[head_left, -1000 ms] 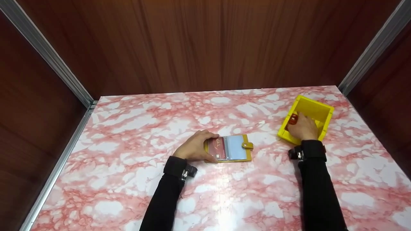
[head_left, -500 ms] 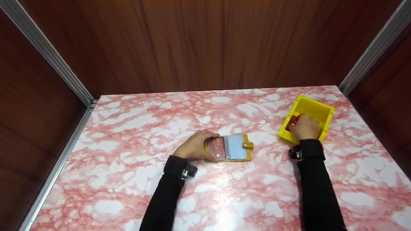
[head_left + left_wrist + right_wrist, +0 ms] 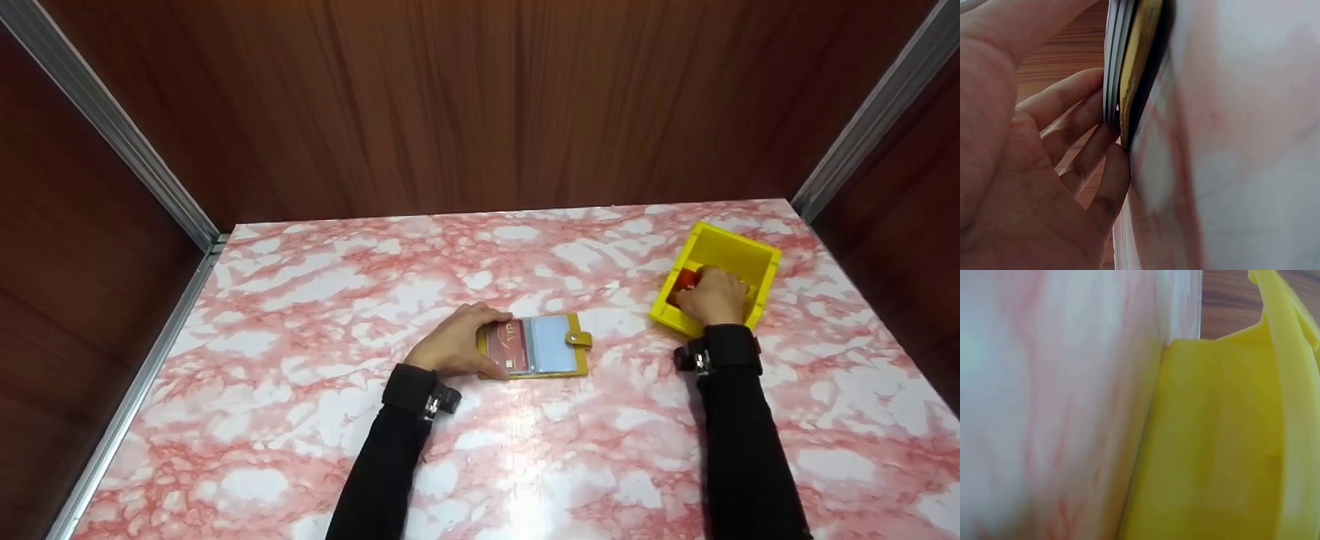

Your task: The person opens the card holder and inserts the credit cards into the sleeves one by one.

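Observation:
A mustard-yellow card holder [image 3: 583, 363] lies spread out on the table, with a dark red card [image 3: 504, 346] in its left clear sleeve and a pale blue-white sleeve [image 3: 553, 345] on the right. My left hand [image 3: 456, 342] grips its left end, thumb at the near edge and fingers at the far edge. In the left wrist view, fingers meet the stacked sleeves and yellow cover [image 3: 1139, 50]. Inside the yellow bin [image 3: 739, 251], my right hand [image 3: 714, 297] pinches a red card [image 3: 686, 280] between thumb and forefinger; its other fingertips are hidden.
The bin's outer wall [image 3: 1213, 439] fills much of the right wrist view, which does not show the right hand. Brown wood-grain panels [image 3: 480, 105] enclose the pink-and-white marbled table [image 3: 300, 315] at the back and both sides.
Inside the bin, my right hand has shifted slightly and the red card has tipped, so less of its face shows. The left hand and the card holder stay in place.

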Available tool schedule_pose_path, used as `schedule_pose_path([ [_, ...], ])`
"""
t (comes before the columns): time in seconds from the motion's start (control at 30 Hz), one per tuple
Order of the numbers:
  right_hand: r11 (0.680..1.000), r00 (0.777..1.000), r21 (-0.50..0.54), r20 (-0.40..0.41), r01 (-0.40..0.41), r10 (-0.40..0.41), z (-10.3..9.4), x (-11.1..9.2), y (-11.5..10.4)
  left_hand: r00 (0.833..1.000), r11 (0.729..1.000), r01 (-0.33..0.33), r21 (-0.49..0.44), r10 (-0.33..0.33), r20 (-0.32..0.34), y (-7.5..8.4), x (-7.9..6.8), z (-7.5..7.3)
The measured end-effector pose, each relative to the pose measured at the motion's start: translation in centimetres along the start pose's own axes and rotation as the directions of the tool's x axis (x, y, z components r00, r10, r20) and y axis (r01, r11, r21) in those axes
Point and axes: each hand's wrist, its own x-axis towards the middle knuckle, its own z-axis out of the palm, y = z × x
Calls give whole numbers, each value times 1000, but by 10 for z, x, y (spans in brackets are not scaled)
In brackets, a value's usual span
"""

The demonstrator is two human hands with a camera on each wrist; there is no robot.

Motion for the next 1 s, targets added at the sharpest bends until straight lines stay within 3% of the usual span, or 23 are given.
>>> schedule_pose_path([
  [0.27, 993, 993, 117, -120, 35, -20, 3, -1, 0, 1000, 1000, 2, -3, -2, -4, 0, 0, 0],
  [0.43, 989, 988, 124, -139, 78, -61, 4, -5, -2, 1000, 1000, 14, -9, -14, 0, 1, 0, 0],
  [0.7, 992, 984, -127, -174, 23, -45, 4, -9, -6, 1000, 1000, 7, -7, -7, -2, 1, -1, 0],
  [0.77, 984, 989, -180, -145, 5, -32, 4, -9, -7, 1000, 1000, 1, -8, -1, -3, 1, -1, 0],
  [0.87, 974, 999, -228, -35, -12, 4, 2, -8, -7, 1000, 1000, -5, -7, 5, -5, 1, -1, 0],
  [0.93, 973, 999, -229, 40, -4, 13, 0, -7, -6, 1000, 1000, -5, -4, 5, -5, 2, -1, -1],
  [1.0, 983, 999, -185, 53, 14, -4, -1, -7, -6, 1000, 1000, -3, -4, 3, -7, 2, -1, -1],
])
